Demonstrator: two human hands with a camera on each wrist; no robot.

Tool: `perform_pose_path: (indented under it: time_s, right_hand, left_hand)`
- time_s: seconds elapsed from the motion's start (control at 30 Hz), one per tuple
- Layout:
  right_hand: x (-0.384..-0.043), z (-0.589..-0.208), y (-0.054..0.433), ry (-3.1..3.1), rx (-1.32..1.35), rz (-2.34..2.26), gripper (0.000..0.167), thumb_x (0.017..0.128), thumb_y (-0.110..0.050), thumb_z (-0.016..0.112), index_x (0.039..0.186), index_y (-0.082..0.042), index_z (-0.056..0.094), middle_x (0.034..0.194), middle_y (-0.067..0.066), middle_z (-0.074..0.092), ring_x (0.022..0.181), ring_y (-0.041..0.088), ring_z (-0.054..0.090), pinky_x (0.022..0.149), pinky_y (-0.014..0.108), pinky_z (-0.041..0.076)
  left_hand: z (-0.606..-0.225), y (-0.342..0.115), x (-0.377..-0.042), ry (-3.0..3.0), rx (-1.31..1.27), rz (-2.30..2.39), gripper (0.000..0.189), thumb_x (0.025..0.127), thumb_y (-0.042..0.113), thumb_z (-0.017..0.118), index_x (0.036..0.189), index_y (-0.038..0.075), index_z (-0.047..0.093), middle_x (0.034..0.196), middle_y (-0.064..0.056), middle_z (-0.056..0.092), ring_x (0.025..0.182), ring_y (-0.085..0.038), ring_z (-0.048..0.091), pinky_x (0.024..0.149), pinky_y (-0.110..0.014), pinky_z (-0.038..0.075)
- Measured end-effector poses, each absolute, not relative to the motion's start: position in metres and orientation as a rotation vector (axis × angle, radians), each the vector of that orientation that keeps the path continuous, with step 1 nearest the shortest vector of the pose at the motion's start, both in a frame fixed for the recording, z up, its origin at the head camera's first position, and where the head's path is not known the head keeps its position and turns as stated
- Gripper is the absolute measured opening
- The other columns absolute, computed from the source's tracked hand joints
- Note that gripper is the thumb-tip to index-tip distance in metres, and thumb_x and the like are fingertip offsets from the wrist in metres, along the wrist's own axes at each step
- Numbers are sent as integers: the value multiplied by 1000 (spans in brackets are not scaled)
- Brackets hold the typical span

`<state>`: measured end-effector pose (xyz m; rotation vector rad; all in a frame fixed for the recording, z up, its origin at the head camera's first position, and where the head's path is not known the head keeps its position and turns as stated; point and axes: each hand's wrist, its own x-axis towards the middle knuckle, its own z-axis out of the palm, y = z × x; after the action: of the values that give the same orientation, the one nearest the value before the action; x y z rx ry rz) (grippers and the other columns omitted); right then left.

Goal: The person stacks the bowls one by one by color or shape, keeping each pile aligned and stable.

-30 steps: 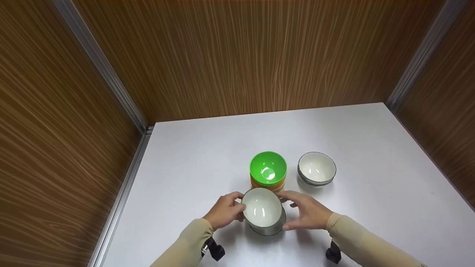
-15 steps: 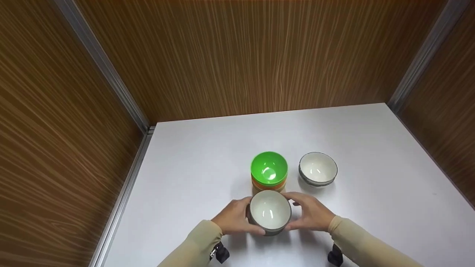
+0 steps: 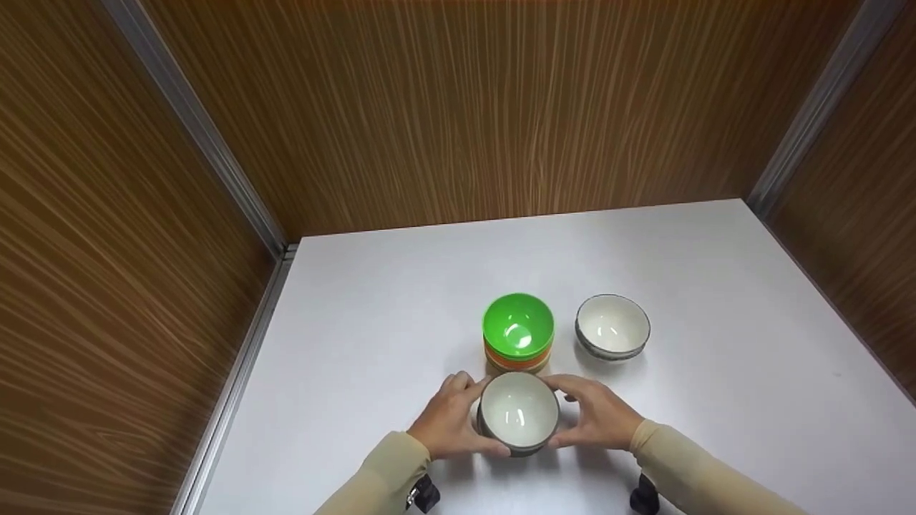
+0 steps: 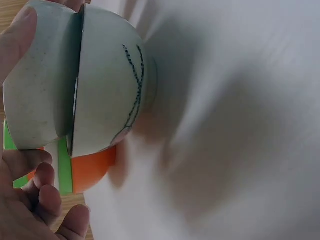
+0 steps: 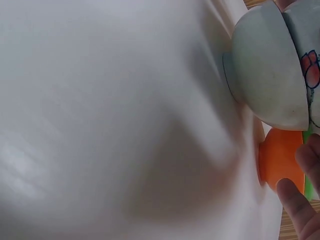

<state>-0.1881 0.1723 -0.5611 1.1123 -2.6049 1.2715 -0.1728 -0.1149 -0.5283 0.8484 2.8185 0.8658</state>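
Observation:
Both hands hold a white, dark-rimmed rice bowl [image 3: 518,409] from its two sides. My left hand [image 3: 454,420] has its thumb at the near side and its fingers at the far side. Opposite it, my right hand [image 3: 600,416] spans the rim between thumb and forefinger. That bowl sits in a second white bowl [image 4: 107,85], which stands on the table and shows a blue twig pattern in the left wrist view. A red and blue motif marks the upper bowl [image 5: 309,65] in the right wrist view.
Just behind the hands stands a stack with a green bowl [image 3: 518,325] on top and an orange bowl [image 5: 282,157] below. Right of it are nested white bowls [image 3: 613,323]. Wood-grain panels [image 3: 501,107] enclose the white table [image 3: 372,307] at the back and sides.
The upper white bowl has shifted right and now sits squarely in the lower one. My left hand followed it, its thumb coming round to the front; the right hand stayed nearly in place.

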Motion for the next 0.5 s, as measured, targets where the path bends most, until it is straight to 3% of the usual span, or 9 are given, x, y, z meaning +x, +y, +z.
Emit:
perform_pose_path:
  time_s: [0.37,0.5]
  right_hand:
    - [-186,-569,167,-2657,1111,1233,88,61,-53,85,136,-18,53,131,-4,58,115,18,57,81,38,55]
    - [-186,-569,167,-2675,1102,1245,89,62,-54,84,137,-18,52,131,-5,58,114,16,57,82,37,55]
  left_hand:
    - [-542,-118,-173,2781,817,853,115,56,70,78,146,8,40,99,7,39,94,-9,39,81,-25,45]
    - [-544,-118,-173,2749,787,869,114,58,68,79,147,9,39,105,7,42,98,-10,42,87,-28,47]
